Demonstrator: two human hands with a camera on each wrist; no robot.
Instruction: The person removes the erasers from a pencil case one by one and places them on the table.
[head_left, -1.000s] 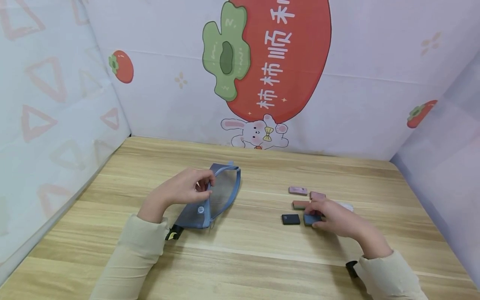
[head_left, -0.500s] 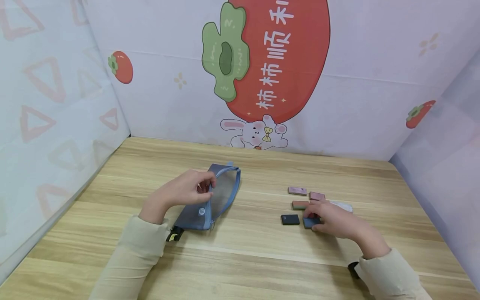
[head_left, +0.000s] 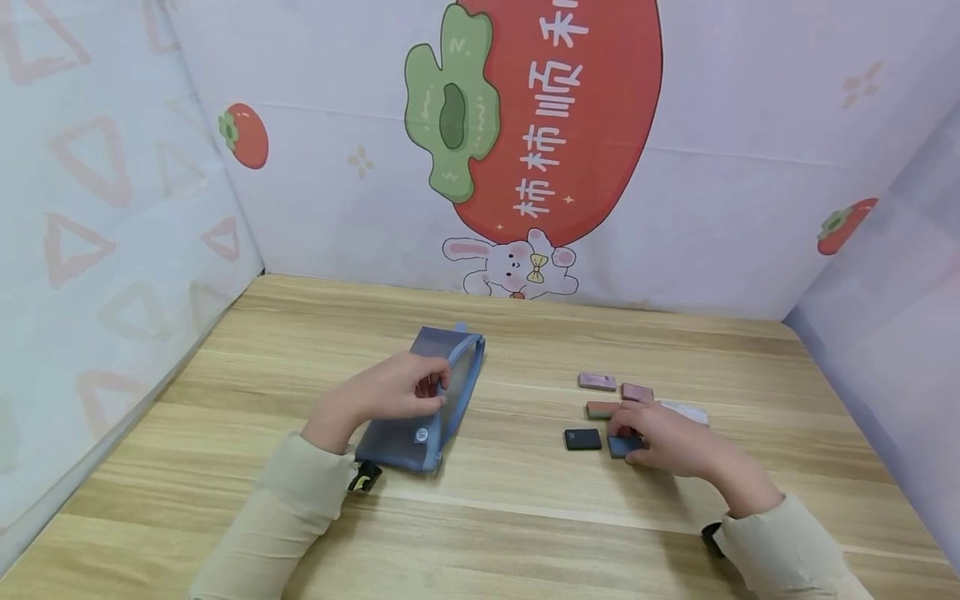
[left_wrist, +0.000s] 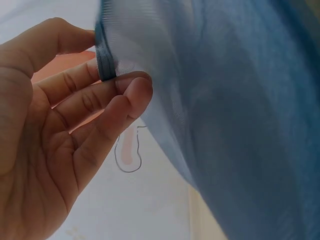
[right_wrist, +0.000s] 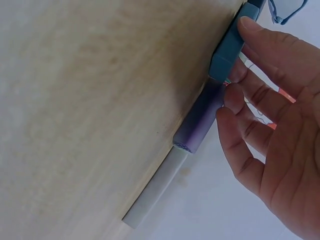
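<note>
Blue mesh pouch (head_left: 432,400) is being pinched open at its rim by the left hand (head_left: 390,389), while right of the pouch the right hand (head_left: 663,435) is gripping a blue block (head_left: 621,446), best lifted squarely.

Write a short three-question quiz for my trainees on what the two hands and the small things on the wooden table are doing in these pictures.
1. True or false: the left hand pinches the edge of the blue mesh zip pouch.
2. Which small block does the right hand grip on the wooden table? A. the black rectangular block B. the blue rectangular block C. the pink rectangular block
3. Fill in: the black rectangular block lies to the ____ of the blue one in the head view.

Key: 1 true, as the left wrist view shows fingers on the pouch's edge. 2 B. 3 left.
</note>
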